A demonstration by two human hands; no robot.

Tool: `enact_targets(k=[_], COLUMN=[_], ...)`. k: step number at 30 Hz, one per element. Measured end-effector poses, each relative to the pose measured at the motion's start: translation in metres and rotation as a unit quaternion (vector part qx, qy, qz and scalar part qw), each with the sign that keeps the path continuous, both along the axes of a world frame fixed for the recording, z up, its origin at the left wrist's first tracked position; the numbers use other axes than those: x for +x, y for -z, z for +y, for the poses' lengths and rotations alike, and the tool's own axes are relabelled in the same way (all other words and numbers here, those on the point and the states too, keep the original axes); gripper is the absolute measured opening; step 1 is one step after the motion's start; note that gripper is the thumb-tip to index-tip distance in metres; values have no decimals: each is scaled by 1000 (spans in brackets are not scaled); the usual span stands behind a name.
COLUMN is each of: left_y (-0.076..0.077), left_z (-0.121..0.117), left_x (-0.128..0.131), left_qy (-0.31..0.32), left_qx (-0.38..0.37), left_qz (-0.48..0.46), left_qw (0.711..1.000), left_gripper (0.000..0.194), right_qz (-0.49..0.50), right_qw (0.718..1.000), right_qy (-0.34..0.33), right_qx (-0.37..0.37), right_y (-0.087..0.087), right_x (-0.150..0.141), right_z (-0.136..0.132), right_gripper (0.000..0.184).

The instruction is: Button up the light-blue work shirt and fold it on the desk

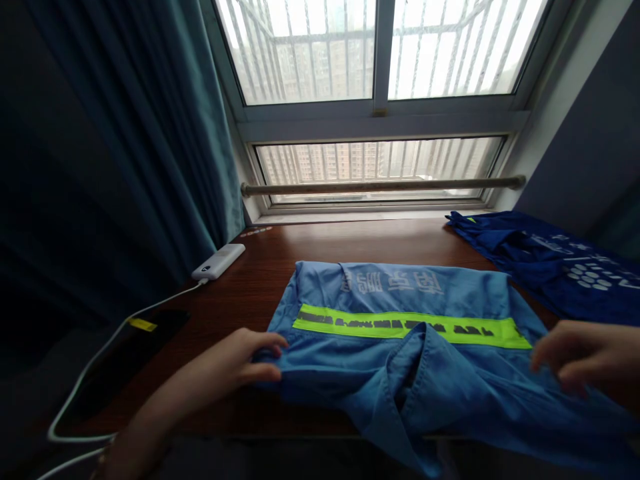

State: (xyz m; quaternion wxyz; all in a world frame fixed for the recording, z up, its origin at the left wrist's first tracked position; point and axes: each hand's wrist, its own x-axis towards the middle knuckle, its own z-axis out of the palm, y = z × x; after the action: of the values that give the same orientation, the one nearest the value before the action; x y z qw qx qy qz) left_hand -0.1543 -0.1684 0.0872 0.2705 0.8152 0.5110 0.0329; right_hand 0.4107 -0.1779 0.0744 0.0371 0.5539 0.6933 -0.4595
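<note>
A light blue work jacket (340, 360) lies spread on the wooden table, with a yellow-green reflective band (390, 325) across it and pale lettering above the band. Its collar (420, 380) is toward me, and the fabric droops over the near table edge. My left hand (250, 360) is at the jacket's left edge, thumb and fingers apart with blue cloth between them. Over the right side of the jacket is my right hand (590, 353), its fingers bent and smeared by motion. Whether those fingers pinch any cloth cannot be made out.
A dark blue garment with white print (560, 267) lies at the right. On the left are a white power bank (219, 261) with a white cable (95, 360) and a dark flat object with a yellow label (143, 325). A curtain (200, 133) hangs beside the barred window (380, 160).
</note>
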Motion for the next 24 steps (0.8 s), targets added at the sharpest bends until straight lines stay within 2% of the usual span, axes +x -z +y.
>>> enact_targets(k=[1, 2, 4, 7, 9, 10, 12, 15, 18, 21, 24], left_y=[-9, -14, -14, 9, 30, 40, 57, 71, 74, 73, 74], left_z=[14, 30, 70, 129, 158, 167, 178, 184, 189, 196, 199], left_x=[5, 13, 31, 58, 67, 68, 65, 54, 41, 29, 21], left_qy=[-9, -27, -102, -204, -235, -225, -211, -213, -221, -245, -252], left_qx=[19, 61, 178, 295, 272, 254, 239, 259, 278, 313, 341], left_qz=[-3, -1, 35, 147, 193, 200, 199, 187, 176, 157, 142], left_qw=[1000, 998, 978, 922, 913, 919, 927, 923, 918, 904, 895], left_gripper=[30, 31, 37, 42, 41, 37, 28, 23, 24, 25, 24], right_qz=[12, 11, -37, -110, -174, -204, -224, -199, -186, -193, -180], right_qw=[1000, 996, 969, 900, 857, 843, 837, 833, 816, 802, 810], right_qy=[-1, -1, 13, 59, 94, 106, 109, 92, 91, 125, 153], right_qx=[22, 91, 246, 417, 476, 486, 488, 508, 540, 551, 537], right_y=[-9, -16, -22, -7, 18, 32, 59, 84, 90, 90, 91], right_x=[-6, -16, -41, -80, -98, -103, -104, -94, -84, -79, -79], right_z=[15, 32, 72, 126, 148, 155, 162, 165, 167, 170, 171], right_gripper=[31, 31, 28, 25, 25, 27, 27, 22, 20, 20, 21])
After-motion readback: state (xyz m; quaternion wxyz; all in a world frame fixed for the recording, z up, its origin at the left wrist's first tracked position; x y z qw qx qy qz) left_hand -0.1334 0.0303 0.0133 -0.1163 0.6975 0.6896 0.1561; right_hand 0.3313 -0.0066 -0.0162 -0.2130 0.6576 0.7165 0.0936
